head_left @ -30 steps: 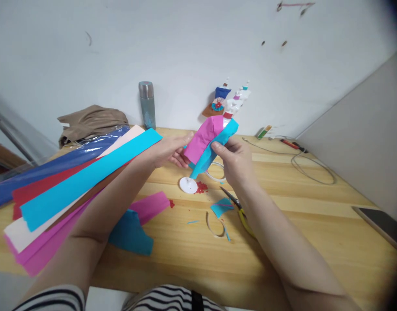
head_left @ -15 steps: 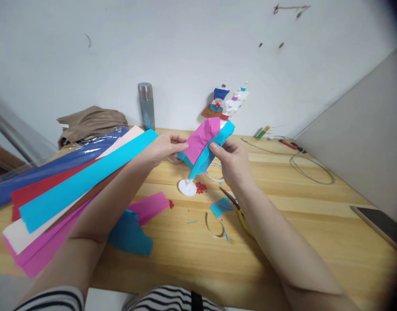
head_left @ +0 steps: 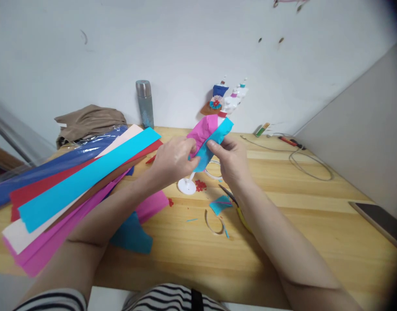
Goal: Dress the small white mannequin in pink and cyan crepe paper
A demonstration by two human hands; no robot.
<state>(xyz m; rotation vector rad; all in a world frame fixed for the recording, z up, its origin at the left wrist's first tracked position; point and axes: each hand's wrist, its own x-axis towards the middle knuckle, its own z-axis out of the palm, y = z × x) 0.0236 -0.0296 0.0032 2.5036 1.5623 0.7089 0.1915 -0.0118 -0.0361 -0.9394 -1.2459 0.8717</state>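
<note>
Pink crepe paper [head_left: 205, 128] and blue crepe paper [head_left: 223, 129] are wrapped around a white stand with a round base [head_left: 186, 187]. My right hand [head_left: 233, 160] grips the wrap from the right, thumb pressed on the blue paper. My left hand [head_left: 175, 159] is closed at the wrap's lower left, fingers curled over the paper's edge. Above the wrap rise white, blue and brown paper-covered parts [head_left: 232, 103] with a small flower [head_left: 216, 103]; how they join the stand is hidden. Scissors [head_left: 232, 196] lie beneath my right forearm.
Coloured paper strips [head_left: 88, 177] and a blue wrapped roll [head_left: 59, 166] lie left. Behind them are brown cloth [head_left: 91, 123] and a flask [head_left: 145, 103]. Blue scraps [head_left: 220, 205] and red flower pieces [head_left: 200, 185] lie centrally. A cable [head_left: 310, 176] and phone [head_left: 380, 222] are at right.
My left hand has turned and moved right and down over the lower wrap, its fingers curling in. The blue paper's loose lower end is drawn up. My right hand keeps its grip.
</note>
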